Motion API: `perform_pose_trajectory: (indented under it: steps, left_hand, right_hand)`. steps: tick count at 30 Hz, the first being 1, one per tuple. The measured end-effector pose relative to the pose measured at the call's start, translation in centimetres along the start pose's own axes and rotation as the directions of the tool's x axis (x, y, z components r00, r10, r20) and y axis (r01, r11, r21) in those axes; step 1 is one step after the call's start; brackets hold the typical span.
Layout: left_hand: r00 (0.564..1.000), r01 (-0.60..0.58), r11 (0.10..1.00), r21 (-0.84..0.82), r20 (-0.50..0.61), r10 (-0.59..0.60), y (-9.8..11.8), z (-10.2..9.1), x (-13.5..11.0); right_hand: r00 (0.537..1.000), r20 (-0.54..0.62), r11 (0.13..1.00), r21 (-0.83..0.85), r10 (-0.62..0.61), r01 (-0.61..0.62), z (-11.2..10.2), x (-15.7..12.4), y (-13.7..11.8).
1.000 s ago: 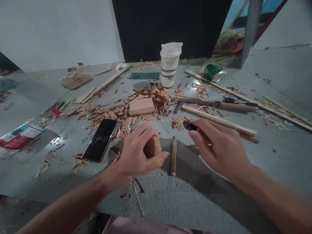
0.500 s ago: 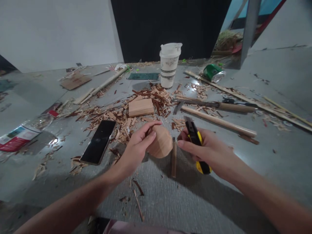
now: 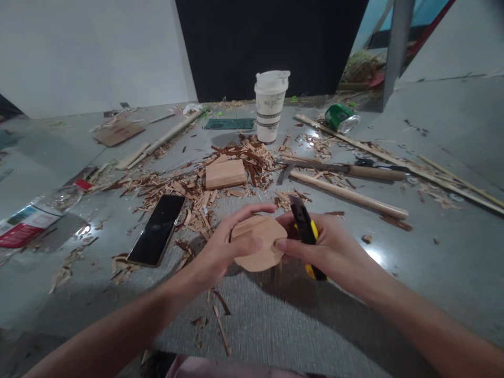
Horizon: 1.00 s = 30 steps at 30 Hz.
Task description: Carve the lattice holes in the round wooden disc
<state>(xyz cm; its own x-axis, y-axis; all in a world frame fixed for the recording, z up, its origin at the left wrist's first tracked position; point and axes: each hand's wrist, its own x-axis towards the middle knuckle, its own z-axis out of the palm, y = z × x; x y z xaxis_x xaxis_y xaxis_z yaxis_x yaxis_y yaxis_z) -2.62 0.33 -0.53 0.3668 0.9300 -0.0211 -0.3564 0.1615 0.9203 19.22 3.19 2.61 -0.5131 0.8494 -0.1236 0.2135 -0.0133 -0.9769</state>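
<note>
A flat, rounded piece of wood (image 3: 260, 257) is gripped at its left side by my left hand (image 3: 224, 247), thumb across its face and index finger stretched along the far edge. My right hand (image 3: 323, 241) is closed around a black and yellow utility knife (image 3: 305, 223), blade end pointing up and away from me. The right thumb tip touches the wood's right edge. Beneath the wood lies a short narrow strip (image 3: 277, 273), mostly covered. A rectangular wood block (image 3: 226, 174) rests beyond my hands among wood shavings (image 3: 189, 191).
To the left lie a phone (image 3: 157, 229) and a plastic bottle (image 3: 39, 215). Behind stands a lidded paper cup (image 3: 270, 107). At right are a wooden-handled tool (image 3: 376, 173), a wooden rod (image 3: 350, 195), a long strip (image 3: 378, 155) and a green can (image 3: 340, 118).
The wooden piece has turned to show its face more fully and come slightly nearer me. My right hand has moved left with the knife, its thumb now at the wood's edge.
</note>
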Motion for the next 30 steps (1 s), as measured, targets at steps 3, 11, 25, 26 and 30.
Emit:
perform_pose_trajectory:
  steps: [3, 11, 25, 26, 30]
  left_hand:
    - [0.979, 0.136, 0.961, -0.241, 0.182, -0.093, 0.0, 0.3, 0.0]
    - [0.971, 0.142, 0.962, -0.234, 0.22, -0.09, -0.5, 0.2, 0.1]
    - [0.98, 0.177, 0.933, -0.312, -0.036, -0.198, 0.5, 0.5, 0.3]
    - [0.979, 0.167, 0.93, -0.327, -0.058, -0.196, 0.8, 0.6, 0.3]
    - [0.978, 0.12, 0.948, -0.294, -0.129, -0.164, 1.4, 0.8, 0.3]
  right_hand:
    - [0.997, -0.033, 0.99, -0.123, -0.067, 0.063, -0.5, 0.0, 0.1]
    - [0.979, -0.185, 0.94, -0.342, -0.089, 0.02, -0.3, -0.1, -0.2]
    - [0.977, -0.214, 0.998, -0.065, 0.003, -0.018, -1.1, 0.6, 0.6]
    - [0.975, -0.224, 0.995, -0.095, -0.011, -0.011, -1.2, 0.7, 0.6]
    - [0.978, -0.207, 0.989, -0.15, -0.036, 0.004, -1.3, 0.7, 0.7]
